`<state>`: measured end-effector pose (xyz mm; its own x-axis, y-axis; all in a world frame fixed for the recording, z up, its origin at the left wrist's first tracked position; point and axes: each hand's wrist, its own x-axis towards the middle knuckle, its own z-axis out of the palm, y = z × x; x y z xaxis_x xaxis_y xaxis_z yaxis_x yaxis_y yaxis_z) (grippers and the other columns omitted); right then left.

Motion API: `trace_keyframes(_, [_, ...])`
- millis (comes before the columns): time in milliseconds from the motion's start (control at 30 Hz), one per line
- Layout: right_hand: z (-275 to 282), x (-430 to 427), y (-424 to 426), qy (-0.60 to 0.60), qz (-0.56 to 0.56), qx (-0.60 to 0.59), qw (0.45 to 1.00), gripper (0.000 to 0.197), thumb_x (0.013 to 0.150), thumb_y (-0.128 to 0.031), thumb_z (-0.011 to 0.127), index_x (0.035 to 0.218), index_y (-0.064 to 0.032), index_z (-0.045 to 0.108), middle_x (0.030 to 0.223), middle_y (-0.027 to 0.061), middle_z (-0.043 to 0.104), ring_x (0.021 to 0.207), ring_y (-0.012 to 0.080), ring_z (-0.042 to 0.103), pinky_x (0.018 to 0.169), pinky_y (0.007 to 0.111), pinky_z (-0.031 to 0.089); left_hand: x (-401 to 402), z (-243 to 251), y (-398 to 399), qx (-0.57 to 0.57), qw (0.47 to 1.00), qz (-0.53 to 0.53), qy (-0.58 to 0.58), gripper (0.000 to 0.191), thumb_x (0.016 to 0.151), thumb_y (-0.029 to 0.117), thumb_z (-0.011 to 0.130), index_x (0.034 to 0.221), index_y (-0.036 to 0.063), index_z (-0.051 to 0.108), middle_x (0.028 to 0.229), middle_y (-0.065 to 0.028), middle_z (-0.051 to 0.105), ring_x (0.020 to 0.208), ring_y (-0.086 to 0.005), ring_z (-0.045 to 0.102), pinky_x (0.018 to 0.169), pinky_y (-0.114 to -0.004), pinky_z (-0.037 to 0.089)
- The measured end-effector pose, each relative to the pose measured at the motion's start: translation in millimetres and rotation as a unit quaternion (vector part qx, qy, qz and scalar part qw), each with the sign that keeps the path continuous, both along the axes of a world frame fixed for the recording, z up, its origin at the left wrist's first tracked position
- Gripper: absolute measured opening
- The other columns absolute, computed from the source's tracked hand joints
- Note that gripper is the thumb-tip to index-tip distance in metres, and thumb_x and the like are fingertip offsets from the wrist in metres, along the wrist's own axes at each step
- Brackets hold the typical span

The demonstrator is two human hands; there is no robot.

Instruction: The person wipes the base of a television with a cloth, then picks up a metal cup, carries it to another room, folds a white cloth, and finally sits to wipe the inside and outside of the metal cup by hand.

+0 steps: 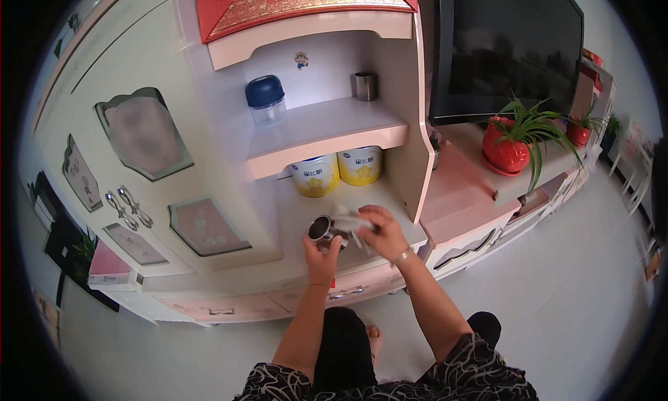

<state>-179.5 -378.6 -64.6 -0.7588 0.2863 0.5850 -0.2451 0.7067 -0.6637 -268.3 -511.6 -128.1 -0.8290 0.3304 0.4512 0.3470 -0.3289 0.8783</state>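
My left hand [321, 255] grips a small metal cup [319, 228], its dark open mouth tilted up and to the left. In my right hand [383, 234] is a whitish cloth [347, 219], blurred, against or just over the right side of the cup. Whether the cloth touches the cup cannot be made out. Both hands are above the front of the white cabinet counter [287, 218]. Behind them, two white-and-yellow tins [315, 176] stand under the shelf.
On the shelf [323, 124] are a blue-lidded clear jar [266, 99] and another metal cup [364, 86]. A red gift box [308, 4] lies on top. To the right are a television [511, 51] and a red plant pot [503, 146]. White cabinet doors [209, 166] rise at left.
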Motion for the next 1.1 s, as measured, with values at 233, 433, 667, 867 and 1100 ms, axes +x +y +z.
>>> trace_keyframes(233, [-11.2,77.4,-65.0,0.152,-0.028,-0.050,0.987,0.035,0.064,-0.011,0.061,0.098,-0.0068,0.054,0.114,0.0174,0.043,0.102,0.0312,0.045,0.087,0.035,0.036,88.3,12.1,-6.6,0.022,0.981,-0.192,-0.034,0.046,0.080,0.009,0.051,0.119,0.0024,0.029,0.113,-0.0092,0.043,0.104,-0.0168,0.042,0.088,-0.030,0.034])
trace_keyframes(433, [-6.3,98.1,-87.7,0.256,-0.147,-0.344,0.891,0.018,0.079,-0.012,0.046,0.093,-0.0008,0.047,0.090,0.0061,0.052,0.082,0.0117,0.046,0.074,0.025,0.039,137.5,45.7,-15.8,0.066,0.956,-0.266,-0.105,0.055,0.073,0.002,0.061,0.118,0.0022,0.028,0.110,-0.0095,0.045,0.099,-0.0165,0.047,0.086,-0.030,0.038])
trace_keyframes(667, [10.2,132.3,-97.8,0.228,0.026,-0.683,0.693,0.028,0.087,-0.027,0.039,0.098,-0.0022,0.048,0.084,0.0056,0.055,0.072,0.0118,0.056,0.062,0.024,0.048,152.7,66.7,-34.0,-0.031,0.955,-0.220,0.194,0.062,0.067,0.008,0.066,0.117,-0.0047,0.031,0.110,-0.0174,0.047,0.103,-0.0246,0.048,0.088,-0.032,0.036])
trace_keyframes(867, [-1.6,161.8,-92.6,0.179,-0.030,-0.674,0.716,0.023,0.087,-0.023,0.042,0.083,-0.0026,0.052,0.071,0.0030,0.056,0.059,0.0110,0.056,0.052,0.022,0.047,160.3,75.3,-42.4,-0.036,0.909,-0.206,0.360,0.062,0.063,0.005,0.065,0.116,-0.0024,0.034,0.111,-0.0197,0.045,0.100,-0.0358,0.047,0.085,-0.038,0.039])
trace_keyframes(1100, [3.8,203.3,-112.0,0.128,-0.218,-0.435,0.864,0.034,0.087,-0.027,0.040,0.097,0.0035,0.053,0.087,0.0064,0.056,0.075,0.0120,0.053,0.065,0.024,0.044,167.0,79.7,-47.7,-0.016,0.901,-0.228,0.370,0.064,0.063,0.007,0.066,0.116,-0.0027,0.032,0.108,-0.0190,0.045,0.097,-0.0357,0.046,0.082,-0.040,0.039])
